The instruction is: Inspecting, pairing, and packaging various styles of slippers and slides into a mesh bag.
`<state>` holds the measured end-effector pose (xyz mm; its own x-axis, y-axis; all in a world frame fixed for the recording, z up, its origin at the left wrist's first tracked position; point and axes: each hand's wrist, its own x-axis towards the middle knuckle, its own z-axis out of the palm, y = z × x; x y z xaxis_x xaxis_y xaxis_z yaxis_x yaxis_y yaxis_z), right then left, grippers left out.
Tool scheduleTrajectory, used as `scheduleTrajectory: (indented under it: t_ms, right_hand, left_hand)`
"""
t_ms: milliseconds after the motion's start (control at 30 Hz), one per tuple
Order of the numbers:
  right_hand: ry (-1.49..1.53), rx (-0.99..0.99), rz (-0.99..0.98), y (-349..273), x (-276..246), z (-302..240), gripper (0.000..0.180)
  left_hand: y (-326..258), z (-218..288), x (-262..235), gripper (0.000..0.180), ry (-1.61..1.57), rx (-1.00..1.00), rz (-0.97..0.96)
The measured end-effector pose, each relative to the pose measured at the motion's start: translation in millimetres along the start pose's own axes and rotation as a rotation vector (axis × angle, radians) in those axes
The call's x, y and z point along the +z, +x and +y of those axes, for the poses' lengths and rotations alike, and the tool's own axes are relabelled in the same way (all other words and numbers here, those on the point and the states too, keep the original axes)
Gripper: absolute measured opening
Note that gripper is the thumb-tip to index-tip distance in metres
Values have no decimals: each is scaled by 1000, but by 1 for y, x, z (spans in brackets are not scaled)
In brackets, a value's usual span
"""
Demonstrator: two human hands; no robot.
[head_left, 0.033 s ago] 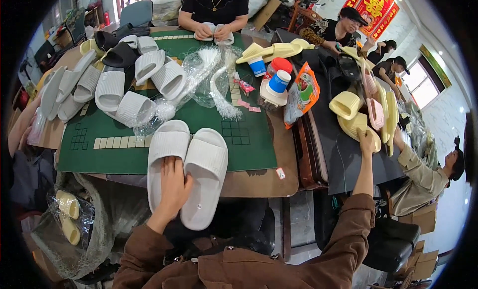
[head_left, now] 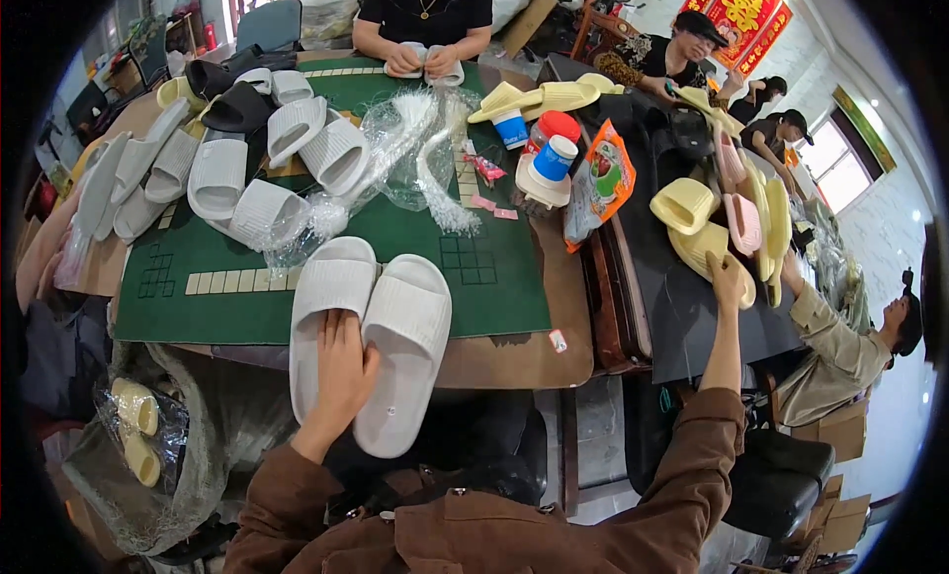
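A pair of white ribbed slippers [head_left: 405,322] stands tilted at the near edge of the green-topped table. My left hand [head_left: 344,371] grips the left slipper of the pair, its fingers tucked under the strap; the thumb lies by the other slipper. Out to the right, my right hand [head_left: 729,280] holds a pale yellow slipper [head_left: 698,246] by its sole end over the dark side table. Another yellow slipper [head_left: 680,206] lies just beyond it. Pink slippers [head_left: 743,224] and more yellow ones lie right of that hand.
White thread bundles [head_left: 435,178] in clear plastic, grey-white slippers [head_left: 217,178], tubs [head_left: 555,159] and an orange bag [head_left: 600,183] crowd the table [head_left: 514,297]. Co-workers sit across and to the right; one reaches near my right hand. A sack [head_left: 188,475] with bagged yellow slippers stands lower left.
My right hand and the yellow slipper have shifted very slightly left. My left hand keeps its hold on the white slipper.
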<state>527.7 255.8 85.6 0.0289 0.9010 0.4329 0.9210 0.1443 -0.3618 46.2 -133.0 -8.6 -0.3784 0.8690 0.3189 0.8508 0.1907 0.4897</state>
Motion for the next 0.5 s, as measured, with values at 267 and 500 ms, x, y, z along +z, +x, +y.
scheduleTrajectory:
  t_ms: [267, 500]
  right_hand:
    - [211, -98, -240, -140, -57, -75, 32]
    - [449, -368, -596, -221, -66, -171, 14]
  left_hand:
    - [-54, -33, -39, 56, -49, -68, -66]
    - [-76, -142, -89, 62, 121, -311, 183]
